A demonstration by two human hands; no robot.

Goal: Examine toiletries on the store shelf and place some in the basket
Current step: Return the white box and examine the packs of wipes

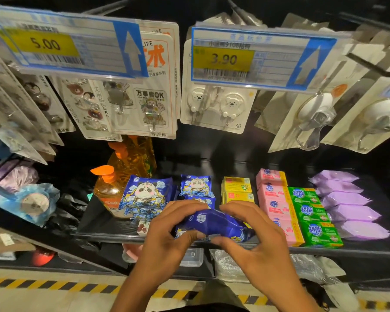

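Note:
Both hands hold one blue panda-print packet (214,222) just in front of the black shelf (113,233). My left hand (167,237) pinches its left end and my right hand (254,237) grips its right end, thumbs underneath. More blue panda packets stand on the shelf behind, a large one (144,197) at the left and a smaller stack (196,185) in the middle. To the right lie yellow soap boxes (236,190), pink soap bars (273,199), green soap bars (313,217) and purple packs (349,206). No basket is in view.
Two orange pump bottles (113,192) stand at the shelf's left. Hook packs (218,109) hang above behind price tags reading 5.00 (45,43) and 3.90 (223,59). Lower shelves hold bagged goods. A yellow-black striped line (54,287) runs along the floor.

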